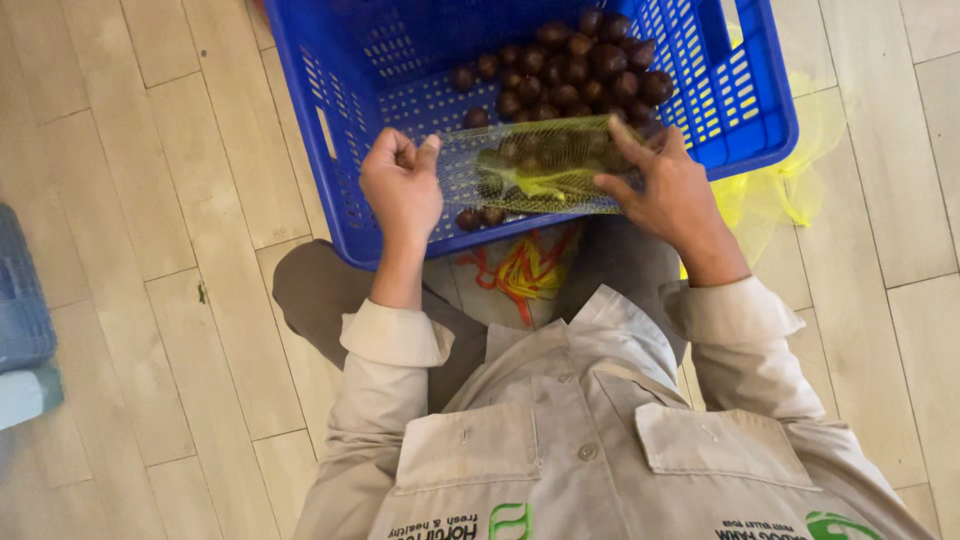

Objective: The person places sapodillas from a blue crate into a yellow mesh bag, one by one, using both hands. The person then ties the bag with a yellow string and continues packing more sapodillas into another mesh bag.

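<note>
Two hands hold a yellow net bag filled with dark brown round fruits, stretched across the near edge of the blue plastic basket. The left hand has its fingers pinched together on the left end of the net. The right hand grips the right end, fingers curled on the mesh. More loose brown fruits lie inside the basket, near its far right corner. Empty yellow nets lie on the wooden floor just beside the basket's right wall.

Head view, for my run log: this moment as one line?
left hand: pinching net end | right hand: holding yellow mesh bag of chestnuts | over blue crate
</note>
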The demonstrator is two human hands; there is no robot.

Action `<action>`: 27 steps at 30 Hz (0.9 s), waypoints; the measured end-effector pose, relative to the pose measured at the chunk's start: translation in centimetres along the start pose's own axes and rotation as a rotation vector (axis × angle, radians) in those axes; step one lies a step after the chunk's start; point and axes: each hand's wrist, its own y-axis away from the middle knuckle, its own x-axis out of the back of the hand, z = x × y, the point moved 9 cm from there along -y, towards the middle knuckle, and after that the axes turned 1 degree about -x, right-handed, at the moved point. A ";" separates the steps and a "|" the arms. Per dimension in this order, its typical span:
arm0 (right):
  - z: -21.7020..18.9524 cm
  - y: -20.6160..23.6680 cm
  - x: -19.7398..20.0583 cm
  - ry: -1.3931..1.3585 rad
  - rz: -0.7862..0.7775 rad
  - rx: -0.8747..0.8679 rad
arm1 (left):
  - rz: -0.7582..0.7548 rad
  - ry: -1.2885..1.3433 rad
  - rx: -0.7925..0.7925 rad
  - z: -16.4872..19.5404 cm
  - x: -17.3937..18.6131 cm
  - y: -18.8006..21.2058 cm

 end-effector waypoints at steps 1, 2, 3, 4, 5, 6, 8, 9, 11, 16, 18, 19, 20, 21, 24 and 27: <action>1.3 -0.3 -0.8 0.057 -0.091 -0.164 | -0.036 0.008 -0.014 0.4 -0.5 0.5; 2.7 -0.2 -1.6 0.113 -0.183 -0.325 | -0.069 0.016 -0.028 0.8 -1.1 0.9; 2.9 -0.4 -1.6 0.082 -0.151 -0.349 | -0.101 -0.002 -0.033 1.0 -1.6 1.1; 3.2 -0.5 -1.6 0.051 -0.122 -0.373 | -0.133 -0.021 -0.035 1.0 -2.2 1.3; 3.8 -0.6 -1.9 0.019 -0.098 -0.396 | -0.164 -0.042 -0.033 0.9 -2.8 1.5; 3.7 -1.0 -1.9 -0.019 -0.048 -0.328 | -0.237 -0.052 -0.003 0.4 -3.8 1.7; 4.1 -2.0 -2.1 -0.096 0.049 -0.190 | -0.380 -0.071 0.063 -1.2 -6.4 1.6; 5.2 -2.4 -2.9 -0.123 0.011 -0.205 | -0.410 -0.041 -0.001 -1.2 -7.7 1.3; 7.0 -3.0 -4.5 -0.176 -0.060 -0.231 | -0.466 0.020 -0.133 -1.7 -10.4 0.1; 7.7 -2.0 -4.9 -0.137 0.058 -0.206 | -0.713 0.089 0.494 -12.8 -18.0 -2.8; 7.6 -1.8 -4.6 -0.118 0.109 -0.242 | -0.755 -0.216 0.331 -15.3 -19.8 -3.4; 7.5 -2.0 -4.3 -0.100 0.137 -0.248 | -0.819 -0.380 0.147 -15.8 -20.7 -3.4; 7.3 -2.2 -4.0 -0.086 0.164 -0.256 | -0.877 -0.545 -0.042 -16.1 -21.7 -3.4; 7.1 -2.6 -3.7 -0.091 0.165 -0.237 | -0.982 -0.631 -0.003 -17.7 -23.1 -2.9; 6.5 -3.6 -3.4 -0.136 0.167 -0.211 | -1.171 -0.827 0.049 -21.0 -25.4 -1.8; 6.9 -4.2 -3.6 -0.191 0.162 -0.249 | -1.076 -0.824 -0.115 -21.0 -29.1 -2.7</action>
